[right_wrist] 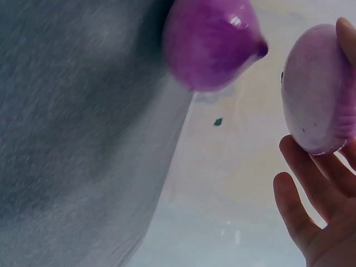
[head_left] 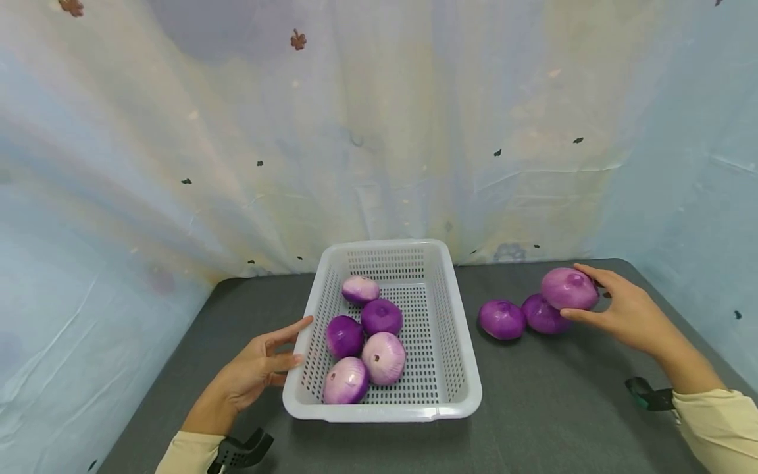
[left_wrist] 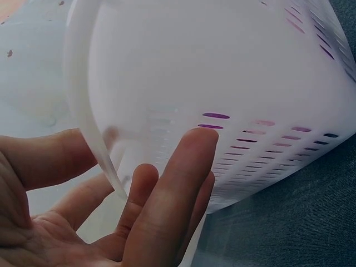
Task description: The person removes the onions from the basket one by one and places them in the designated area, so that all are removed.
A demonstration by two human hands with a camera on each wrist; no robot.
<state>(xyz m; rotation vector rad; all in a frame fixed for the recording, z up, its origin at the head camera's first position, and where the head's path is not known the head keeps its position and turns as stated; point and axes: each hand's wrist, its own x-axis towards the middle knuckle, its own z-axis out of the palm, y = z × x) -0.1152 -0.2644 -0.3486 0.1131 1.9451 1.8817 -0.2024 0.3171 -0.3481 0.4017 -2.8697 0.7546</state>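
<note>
A white plastic basket (head_left: 464, 355) with slotted sides stands on the dark table, several purple onions (head_left: 381, 317) gathered along its left side. At its left rim is my left hand (head_left: 254, 365), thumb and fingers on either side of the edge; the left wrist view shows fingers (left_wrist: 178, 183) along the outer wall. My right hand (head_left: 630, 313) pinches a pale purple onion (head_left: 568, 288) between thumb and fingertips, raised off the table. Just below it in the head view lies a darker onion (head_left: 543, 317), partly covered by the held one, and another onion (head_left: 502, 320) lies to its left.
A patterned pale curtain (head_left: 379, 145) hangs behind the table's back edge and along both sides. The dark table (head_left: 533, 401) extends right of the basket. Each wrist carries a black strapped device (head_left: 648, 394) below a pale sleeve.
</note>
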